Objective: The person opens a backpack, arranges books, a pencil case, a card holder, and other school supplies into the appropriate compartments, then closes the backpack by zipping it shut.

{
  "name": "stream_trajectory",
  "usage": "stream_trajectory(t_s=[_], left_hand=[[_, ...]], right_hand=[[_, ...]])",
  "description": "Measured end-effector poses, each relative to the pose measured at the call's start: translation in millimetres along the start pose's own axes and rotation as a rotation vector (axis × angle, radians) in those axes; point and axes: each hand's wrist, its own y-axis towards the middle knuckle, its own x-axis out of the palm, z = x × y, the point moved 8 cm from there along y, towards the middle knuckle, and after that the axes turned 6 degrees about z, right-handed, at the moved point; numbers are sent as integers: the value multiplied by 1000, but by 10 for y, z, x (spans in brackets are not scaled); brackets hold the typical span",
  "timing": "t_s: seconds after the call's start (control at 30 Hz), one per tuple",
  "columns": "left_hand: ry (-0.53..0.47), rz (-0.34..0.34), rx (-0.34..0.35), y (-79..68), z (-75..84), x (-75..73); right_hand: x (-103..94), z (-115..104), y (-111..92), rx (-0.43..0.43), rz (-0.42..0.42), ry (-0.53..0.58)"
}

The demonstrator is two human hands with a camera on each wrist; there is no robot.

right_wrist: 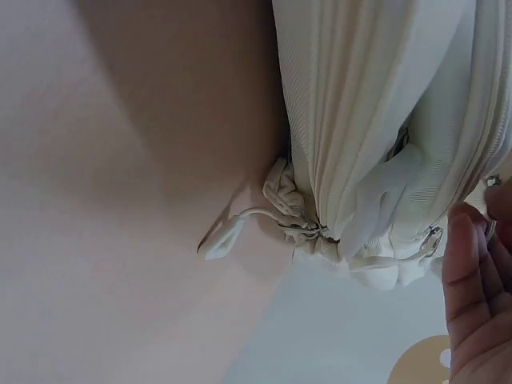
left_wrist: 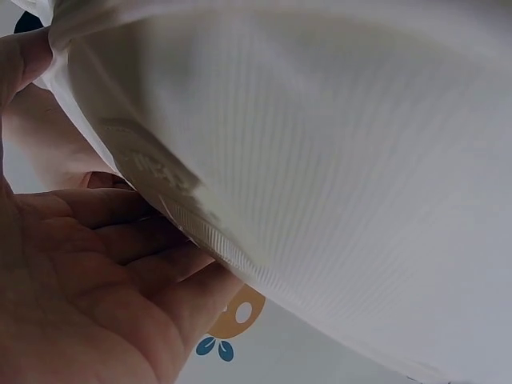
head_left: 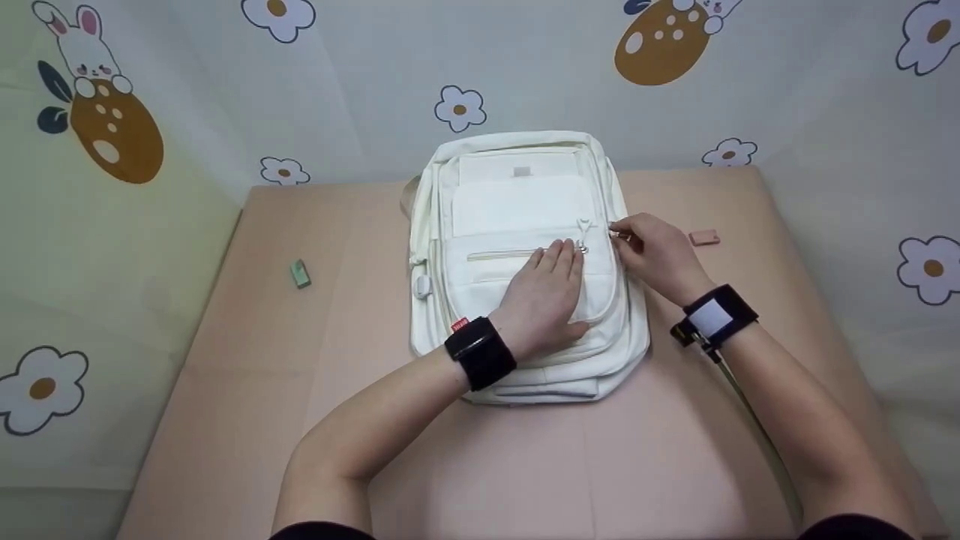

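A white backpack (head_left: 525, 202) lies on the table with its front panel facing up. My left hand (head_left: 546, 300) rests on that panel, fingers straight, below the short front zipper (head_left: 502, 256) and beside a small hanging charm (head_left: 584, 226). In the left wrist view its fingertips (left_wrist: 188, 256) touch the ribbed white fabric. At the bag's right edge, my right hand (head_left: 660, 247) pinches a small zipper pull with thumb and forefinger. The right wrist view shows a bit of metal (right_wrist: 494, 181) by the fingertips, and the fingers mostly cover the pull.
A green eraser-like block (head_left: 300, 274) lies left of the bag. A pink one (head_left: 705, 238) sits to the right, just beyond my right hand. Fabric loops (right_wrist: 224, 238) hang from the bag's side. A patterned curtain (head_left: 360, 97) surrounds the table (head_left: 247, 322).
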Motion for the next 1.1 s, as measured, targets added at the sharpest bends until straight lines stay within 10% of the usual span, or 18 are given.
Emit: stream_trajectory(t_s=[1.1], left_hand=[[-39,-12,1,-19,-8,24]], right_hand=[[-238,-394,-460,-150,40,-227]])
